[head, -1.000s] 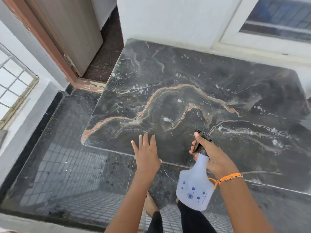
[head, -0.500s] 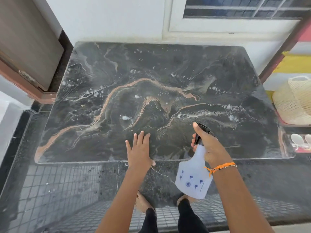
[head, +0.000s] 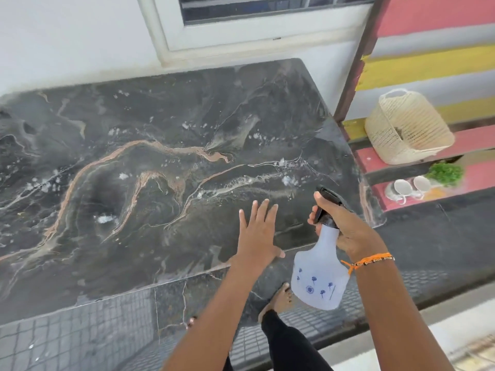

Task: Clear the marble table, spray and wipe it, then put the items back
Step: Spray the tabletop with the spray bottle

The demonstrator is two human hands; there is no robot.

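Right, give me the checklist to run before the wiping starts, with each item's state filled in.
1. Tabletop cleared: ok, the marble table carries only spray droplets.
2. Spray on the surface: ok, white foam patches dot the left, middle and right.
3. Spray bottle under control: ok, right hand grips its neck, finger on the trigger.
4. Left hand free: ok, fingers spread flat at the near edge, holding nothing.
5. Wiping cloth at hand: cannot tell, none in view.
6. Removed items safe: ok, basket and cups sit on the steps at right.
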